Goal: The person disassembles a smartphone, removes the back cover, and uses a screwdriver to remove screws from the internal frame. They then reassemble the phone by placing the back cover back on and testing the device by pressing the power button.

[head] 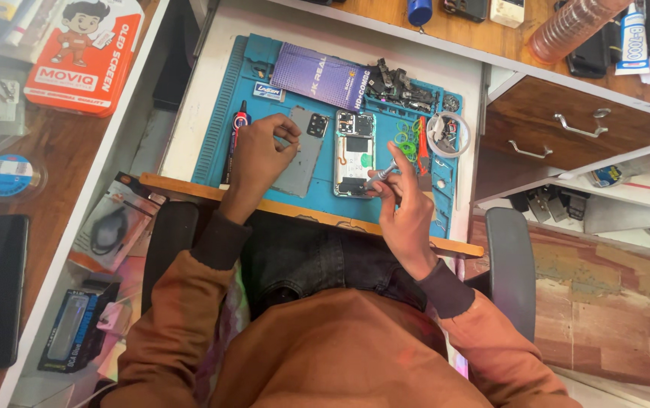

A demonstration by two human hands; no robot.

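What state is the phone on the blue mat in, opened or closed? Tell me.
Opened. The phone lies with its internal boards exposed, and its grey back cover lies apart beside it under the left hand.

Bright even indoor light, soft shadows, sharp centre, wide-angle bending at edges, mild glare

Left hand (259, 155) covers grey back cover's (300, 155) 9 o'clock edge; screwdriver (380, 177) tip too small; bottle (571, 26) cut at 12 o'clock.
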